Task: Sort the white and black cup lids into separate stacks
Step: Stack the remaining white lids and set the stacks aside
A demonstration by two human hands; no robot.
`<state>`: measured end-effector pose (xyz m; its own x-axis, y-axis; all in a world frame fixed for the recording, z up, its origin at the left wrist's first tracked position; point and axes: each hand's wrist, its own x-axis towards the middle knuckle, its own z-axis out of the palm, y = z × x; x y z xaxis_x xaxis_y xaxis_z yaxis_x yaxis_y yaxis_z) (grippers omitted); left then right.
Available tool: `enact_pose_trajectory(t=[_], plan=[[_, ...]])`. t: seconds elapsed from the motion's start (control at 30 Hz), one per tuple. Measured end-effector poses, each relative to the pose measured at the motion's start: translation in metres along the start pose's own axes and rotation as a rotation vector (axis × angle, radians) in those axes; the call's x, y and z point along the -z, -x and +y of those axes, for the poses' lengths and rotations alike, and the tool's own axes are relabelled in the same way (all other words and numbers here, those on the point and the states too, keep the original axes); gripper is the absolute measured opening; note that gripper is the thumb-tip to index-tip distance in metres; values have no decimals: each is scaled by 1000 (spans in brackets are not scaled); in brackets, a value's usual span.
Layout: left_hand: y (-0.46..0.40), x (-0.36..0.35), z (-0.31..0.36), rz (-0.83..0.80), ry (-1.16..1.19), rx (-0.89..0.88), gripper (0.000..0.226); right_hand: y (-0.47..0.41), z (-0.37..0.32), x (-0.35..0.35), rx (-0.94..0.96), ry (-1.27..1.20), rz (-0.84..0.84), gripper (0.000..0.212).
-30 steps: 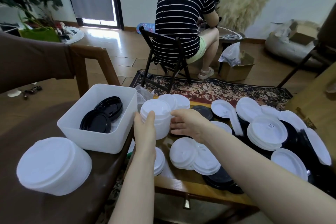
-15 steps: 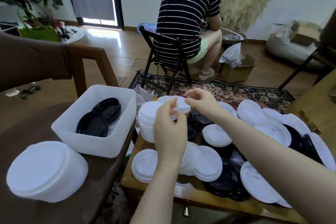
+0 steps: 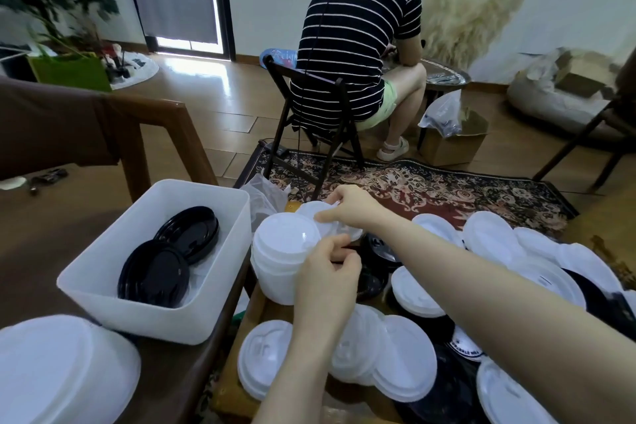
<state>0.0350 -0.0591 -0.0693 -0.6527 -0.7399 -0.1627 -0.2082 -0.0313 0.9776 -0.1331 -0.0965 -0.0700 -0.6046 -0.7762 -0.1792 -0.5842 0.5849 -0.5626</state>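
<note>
White lid stack, large (image 3: 58, 368): lower left corner, on the brown surface, well left of both hands.

White bin (image 3: 103, 286): left of the fingers; two black lids (image 3: 168, 256) lie inside, overlapping.

White lid stack, tall (image 3: 280, 256): just left of the left hand's fingertips, touching them.

Left hand (image 3: 327, 280): fingers curled against the tall stack's right side; whether they grasp a lid or only touch it cannot be told.

Right hand (image 3: 354, 208): just beyond the left hand; thumb and fingers pinch a white lid (image 3: 335, 225) at its rim, beside the tall stack's top.

Loose lids (image 3: 488, 286): white and black, mixed, below and right of the fingers on the wooden table (image 3: 237, 389).

Seated person (image 3: 358, 34): far beyond the fingers, back turned.
</note>
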Motion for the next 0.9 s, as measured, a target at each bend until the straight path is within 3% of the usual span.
enact_pose_trajectory(t=[0.13,0.23,0.37,0.57,0.63,0.77,0.9], plan=[[2,0,5,-53,176,103,31,9,-2,15,-109,-289,6,28],[6,-1,9,-123,364,208,39,26,9,38,-204,-559,58,28],[8,-6,5,-128,683,300,56,61,27,69,-194,-766,-37,14],[12,-20,4,-129,859,300,30,106,39,71,-93,-562,-251,22],[14,-23,0,-58,874,383,26,109,38,67,-80,-466,-194,21],[13,-23,-4,24,924,502,24,78,41,57,15,-269,134,19],[9,-20,-7,55,961,536,38,38,40,38,63,-189,-11,56]])
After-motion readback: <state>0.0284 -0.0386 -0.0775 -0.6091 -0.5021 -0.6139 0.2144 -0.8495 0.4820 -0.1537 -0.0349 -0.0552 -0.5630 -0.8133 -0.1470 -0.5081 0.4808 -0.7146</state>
